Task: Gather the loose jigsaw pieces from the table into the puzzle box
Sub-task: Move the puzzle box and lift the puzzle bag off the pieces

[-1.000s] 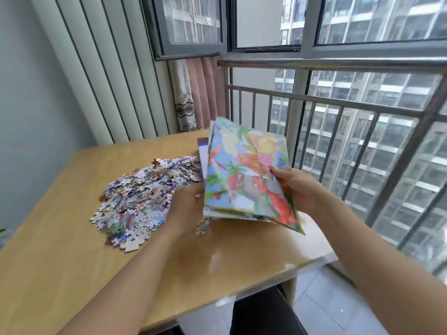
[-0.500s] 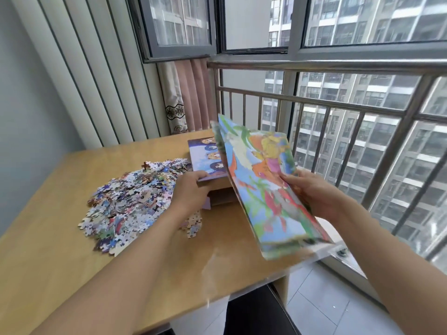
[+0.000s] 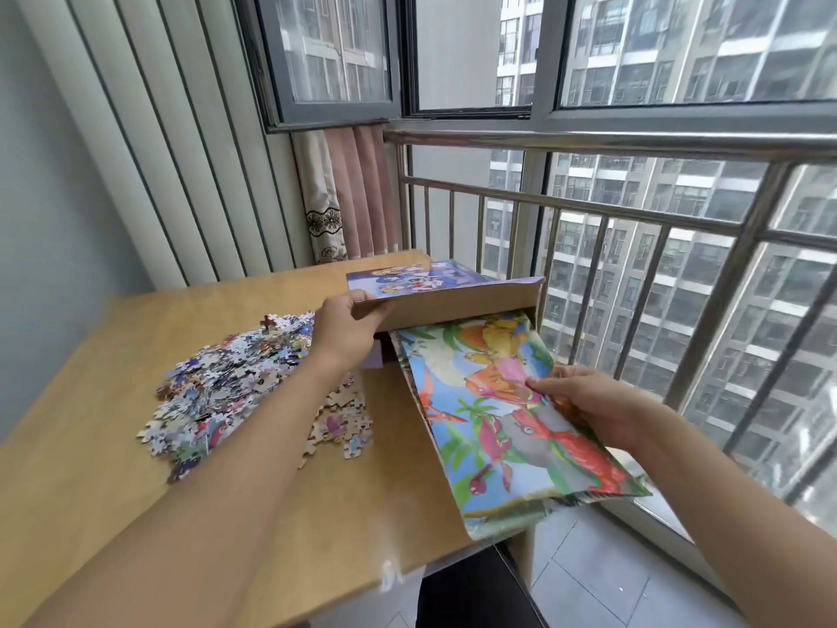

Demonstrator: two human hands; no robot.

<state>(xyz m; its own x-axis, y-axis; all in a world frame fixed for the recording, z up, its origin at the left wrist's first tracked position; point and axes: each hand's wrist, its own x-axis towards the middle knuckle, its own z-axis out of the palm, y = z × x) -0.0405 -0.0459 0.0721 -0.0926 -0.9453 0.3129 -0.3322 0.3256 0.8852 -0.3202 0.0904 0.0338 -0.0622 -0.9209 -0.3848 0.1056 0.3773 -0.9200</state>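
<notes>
A heap of loose jigsaw pieces (image 3: 226,383) lies on the wooden table (image 3: 90,469), left of my arms, with a smaller cluster (image 3: 339,423) nearer the middle. My left hand (image 3: 344,328) grips the front edge of a purple puzzle box lid (image 3: 435,276) and holds it tilted up, showing its brown inside. My right hand (image 3: 589,403) holds a flat colourful board printed with dinosaurs (image 3: 493,419). Its far end sits under the raised lid, and its near end hangs past the table's right edge. The box bottom is mostly hidden.
A metal railing (image 3: 634,210) and windows stand just beyond the table's right and far sides. A pink curtain (image 3: 358,192) hangs at the far corner. White vertical slats (image 3: 158,151) line the left wall. Grey tiled floor (image 3: 611,577) shows below right.
The dinosaur board has gone from upright to lying nearly flat, its far end under the lid. My left hand has lifted the purple lid's front edge. The camera has turned slightly.
</notes>
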